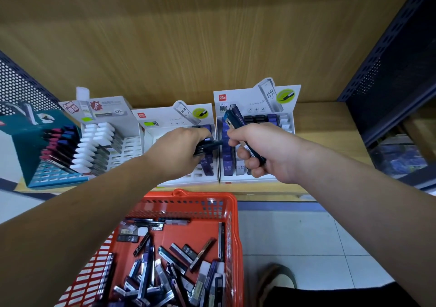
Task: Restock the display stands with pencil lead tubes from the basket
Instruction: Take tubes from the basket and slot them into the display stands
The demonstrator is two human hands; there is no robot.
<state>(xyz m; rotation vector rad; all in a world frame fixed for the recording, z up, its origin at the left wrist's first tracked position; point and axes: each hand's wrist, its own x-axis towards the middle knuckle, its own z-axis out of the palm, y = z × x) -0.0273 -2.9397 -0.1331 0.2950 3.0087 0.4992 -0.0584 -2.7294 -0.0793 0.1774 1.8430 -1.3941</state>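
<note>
Right hand (pixel 266 151) — tubes (pixel 236 117), seemingly — masks stand (pixel 250 96).

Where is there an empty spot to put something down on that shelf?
Bare wooden shelf lies between the right-hand white stand and the dark perforated panel. Left of it, the other stands crowd together. The red basket is heaped with tubes.
</note>
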